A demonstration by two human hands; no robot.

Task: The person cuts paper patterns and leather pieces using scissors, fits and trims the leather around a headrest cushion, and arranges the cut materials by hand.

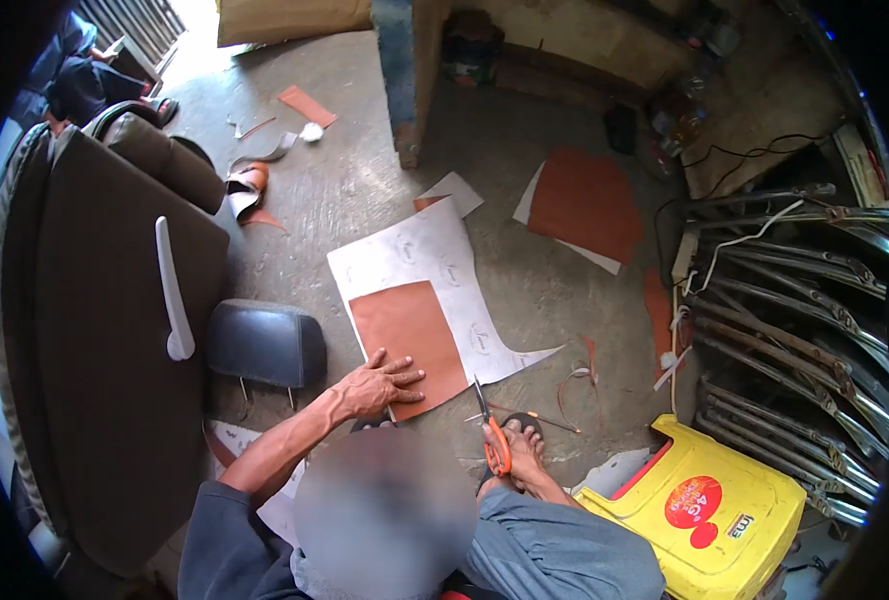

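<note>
My left hand lies flat with fingers spread on a rectangular reddish-brown leather-like piece. That piece rests on a larger sheet of the same kind, its pale, marked back facing up and a pointed strip at its right. Orange-handled scissors point up to the sheet's lower edge, blades near the brown piece's corner. My right hand is at the scissor handles, closed; its fingers are hard to separate from the sandalled foot beside it.
More brown material lies at upper right, and scraps at upper left. A dark seat and black headrest are on the left. To the right are a yellow plastic stool and stacked metal frames. Another person sits at upper left.
</note>
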